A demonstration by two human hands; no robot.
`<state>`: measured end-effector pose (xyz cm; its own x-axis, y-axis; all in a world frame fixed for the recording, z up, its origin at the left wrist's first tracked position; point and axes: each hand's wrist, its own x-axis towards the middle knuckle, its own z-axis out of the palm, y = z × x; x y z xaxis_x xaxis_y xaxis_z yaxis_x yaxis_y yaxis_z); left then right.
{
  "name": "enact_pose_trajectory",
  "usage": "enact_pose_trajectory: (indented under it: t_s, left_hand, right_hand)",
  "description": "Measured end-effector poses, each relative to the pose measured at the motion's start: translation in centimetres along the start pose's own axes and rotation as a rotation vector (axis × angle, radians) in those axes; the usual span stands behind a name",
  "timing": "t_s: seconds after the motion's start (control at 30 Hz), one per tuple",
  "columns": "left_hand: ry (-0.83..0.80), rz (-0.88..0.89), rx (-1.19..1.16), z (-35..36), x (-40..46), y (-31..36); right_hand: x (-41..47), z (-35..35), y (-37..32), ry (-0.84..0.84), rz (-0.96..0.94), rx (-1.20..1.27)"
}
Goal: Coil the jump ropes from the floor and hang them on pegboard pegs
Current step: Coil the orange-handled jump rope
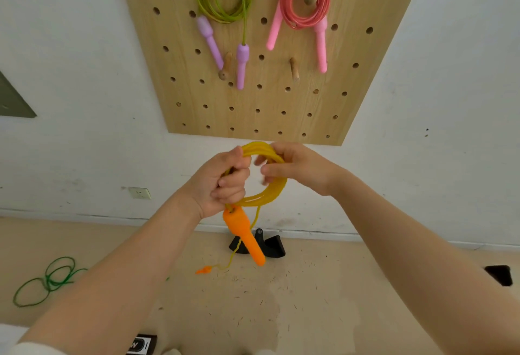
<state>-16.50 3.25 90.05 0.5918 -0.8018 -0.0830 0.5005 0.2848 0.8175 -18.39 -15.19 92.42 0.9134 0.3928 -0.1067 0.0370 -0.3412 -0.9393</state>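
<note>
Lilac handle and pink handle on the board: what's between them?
In the head view, a bare wooden peg sticks out of the pegboard between the lilac handle and the pink handle.

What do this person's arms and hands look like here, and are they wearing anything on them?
Both forearms are bare up to the frame's edge. The left hand and right hand wear no gloves, and no rings, watch or bracelet show. A bit of white cloth, perhaps a sleeve, shows at the bottom left corner.
</note>
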Motion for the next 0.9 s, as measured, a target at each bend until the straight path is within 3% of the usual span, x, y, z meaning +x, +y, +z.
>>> enact_pose_trajectory:
  t_s: [0.2, 0.33, 0.47, 0.57, 0.63, 0.7, 0.77, 0.83, 0.9]
  left_hand:
    - [-0.002, 0.187, -0.126, 1.3, 0.3, -0.1]
    - [0.109, 0.232, -0.081, 2.1, 0.5, 0.3]
    - [0.081, 0.267, -0.324, 0.8, 0.1, 1.1]
    - [0.079, 0.377, -0.442, -0.8, -0.8, 2.1]
    - [0.164, 0.402, -0.451, -1.4, -1.1, 2.4]
    - [0.354, 0.326, -0.342, -1.5, -1.0, 2.5]
    - [0.522, 0.124, -0.108, -1.4, -0.8, 2.4]
    - [0.515, -0.114, -0.01, -1.4, -0.8, 2.1]
    - [0.494, -0.073, -0.142, -1.7, -1.1, 1.8]
  right_hand:
    - [0.4, 0.6, 0.6, 0.097, -0.064, 0.308]
    - [0.8, 0.9, 0.7, 0.15, -0.121, 0.2]
    - [0.2, 0.3, 2.8, 0.107, -0.005, 0.213]
    - [-0.5, -0.5, 5.4, 0.225, 0.078, 0.162]
    - [-0.6, -0.9, 6.8, 0.346, 0.155, 0.086]
    - [-0.3, -1.1, 7.5, 0.458, 0.215, -0.105]
    - [0.3, -1.2, 7.4, 0.557, 0.244, -0.281]
    - [0.8, -1.6, 7.2, 0.638, 0.254, -0.399]
    - [0.9, -2.0, 7.2, 0.586, 0.3, -0.518]
